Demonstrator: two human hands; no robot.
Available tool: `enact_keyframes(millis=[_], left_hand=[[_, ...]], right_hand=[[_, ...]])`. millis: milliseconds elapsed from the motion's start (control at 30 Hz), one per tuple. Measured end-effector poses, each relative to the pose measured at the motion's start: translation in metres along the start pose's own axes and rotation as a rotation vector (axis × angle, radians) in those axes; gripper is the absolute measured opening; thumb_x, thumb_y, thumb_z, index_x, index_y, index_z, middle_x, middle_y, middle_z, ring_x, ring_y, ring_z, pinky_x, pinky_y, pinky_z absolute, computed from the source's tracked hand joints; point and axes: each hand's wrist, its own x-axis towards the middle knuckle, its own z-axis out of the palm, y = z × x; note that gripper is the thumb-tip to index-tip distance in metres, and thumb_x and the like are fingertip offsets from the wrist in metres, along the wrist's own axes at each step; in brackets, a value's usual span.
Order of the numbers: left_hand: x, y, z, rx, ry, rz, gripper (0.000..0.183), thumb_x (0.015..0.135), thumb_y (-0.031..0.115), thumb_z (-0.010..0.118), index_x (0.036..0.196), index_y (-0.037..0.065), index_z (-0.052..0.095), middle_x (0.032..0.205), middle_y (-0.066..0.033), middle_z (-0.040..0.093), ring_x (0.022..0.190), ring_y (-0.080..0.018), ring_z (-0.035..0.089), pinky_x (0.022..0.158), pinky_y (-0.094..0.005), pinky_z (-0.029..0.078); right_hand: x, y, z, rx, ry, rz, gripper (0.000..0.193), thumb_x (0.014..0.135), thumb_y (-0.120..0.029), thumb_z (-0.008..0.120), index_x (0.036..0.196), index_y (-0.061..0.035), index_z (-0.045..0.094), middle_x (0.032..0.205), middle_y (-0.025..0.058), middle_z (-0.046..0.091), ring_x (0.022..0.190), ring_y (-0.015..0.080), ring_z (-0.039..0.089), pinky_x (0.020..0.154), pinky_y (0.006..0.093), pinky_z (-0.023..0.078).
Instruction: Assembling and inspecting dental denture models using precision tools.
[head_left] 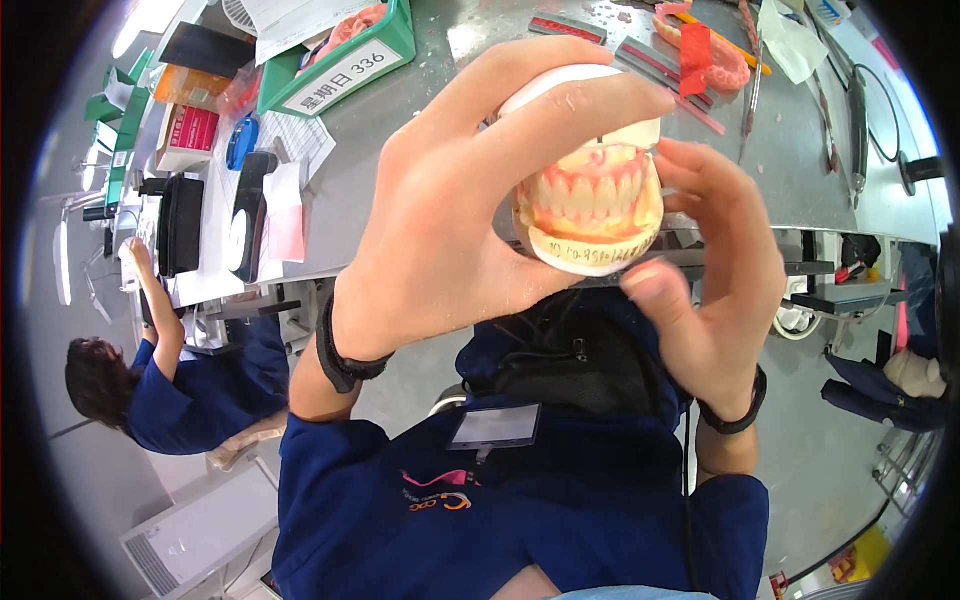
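Note:
A dental model (592, 205) with cream teeth set in pink wax on white plaster bases is raised close to the camera. My left hand (455, 215) wraps it from the left, fingers over its top and thumb under its front. My right hand (715, 270) holds its right side, thumb at the lower edge. Both wrists wear black bands. The model's back is hidden by my fingers.
Behind lies a grey workbench (790, 150) with pink wax pieces (700, 50), long hand tools (750, 90), a green tray (345, 55) and papers. A person in a blue top (180, 385) sits at the left beside a black device (180, 225).

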Motion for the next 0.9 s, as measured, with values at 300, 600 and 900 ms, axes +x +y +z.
enact_keyframes(millis=[300, 600, 900], left_hand=[[-0.003, -0.009, 0.000, -0.085, 0.007, -0.067, 0.066, 0.057, 0.008, 0.086, 0.120, 0.009, 0.065, 0.120, -0.0077, 0.065, 0.105, -0.0215, 0.063, 0.076, -0.0291, 0.050], [-0.002, -0.009, -0.006, -0.008, -0.071, -0.057, 0.070, 0.065, 0.011, 0.087, 0.128, 0.002, 0.058, 0.124, -0.0199, 0.057, 0.114, -0.0319, 0.060, 0.094, -0.0366, 0.049], [-0.006, -0.019, -0.004, 0.016, -0.102, 0.060, 0.068, 0.057, 0.006, 0.091, 0.119, 0.003, 0.064, 0.126, -0.0231, 0.059, 0.106, -0.0280, 0.065, 0.088, -0.0347, 0.053]], right_hand=[[0.077, 0.047, -0.089, -0.848, -0.035, 0.555, 0.029, 0.087, -0.023, 0.066, 0.094, 0.0055, 0.067, 0.074, 0.0116, 0.068, 0.065, 0.0173, 0.067, 0.060, 0.0271, 0.050], [0.066, 0.033, -0.100, -0.484, 0.050, 0.645, 0.024, 0.090, -0.019, 0.059, 0.087, 0.0048, 0.063, 0.083, 0.0113, 0.069, 0.064, 0.0136, 0.065, 0.056, 0.0256, 0.048], [0.013, 0.009, 0.000, 0.540, 0.293, 0.157, 0.020, 0.096, -0.005, 0.061, 0.109, 0.0001, 0.046, 0.106, 0.0162, 0.061, 0.088, 0.0225, 0.066, 0.081, 0.0347, 0.055]])
